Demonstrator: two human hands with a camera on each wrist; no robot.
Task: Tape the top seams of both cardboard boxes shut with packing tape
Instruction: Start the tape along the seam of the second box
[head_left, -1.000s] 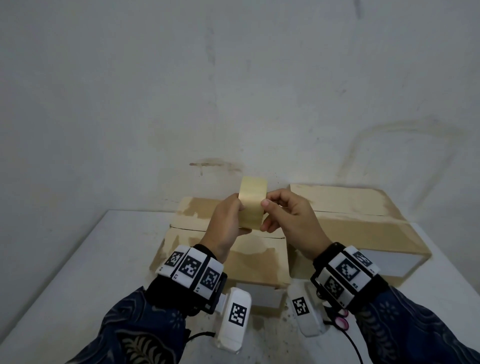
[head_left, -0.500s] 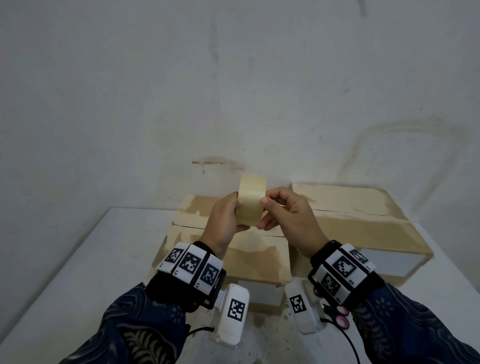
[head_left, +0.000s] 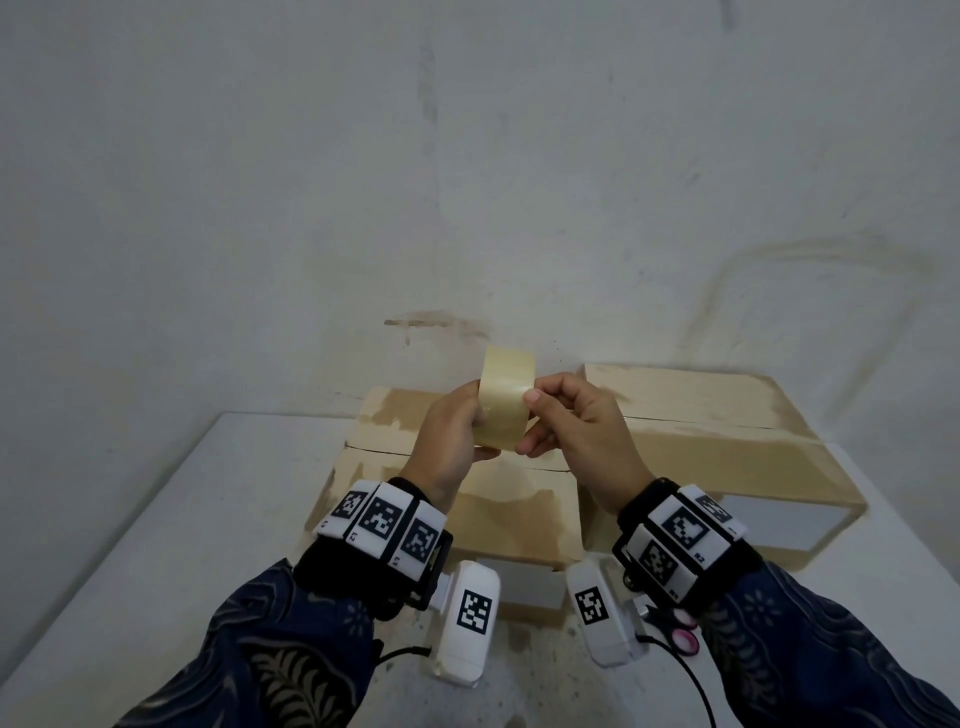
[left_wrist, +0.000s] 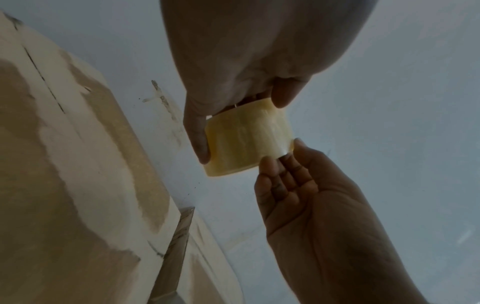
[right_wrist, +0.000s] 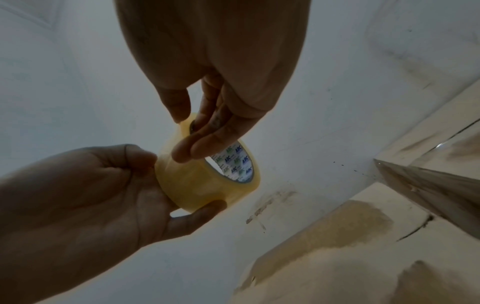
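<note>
- Packing tape roll (head_left: 505, 399): held up in the air over the left box (head_left: 457, 483), standing on edge, its core axis running from 9 to 3 o'clock.
- Left hand (head_left: 451, 435): at the roll's 9 o'clock, fingers curled round it, thumb beneath.
- Right hand (head_left: 576, 426): at 3 o'clock, fingertips pinching the roll's outer wrap, likely hunting the free end.
- Right box (head_left: 727, 441): at 3 o'clock of the left box, just beside it; both seams look untaped.
</note>
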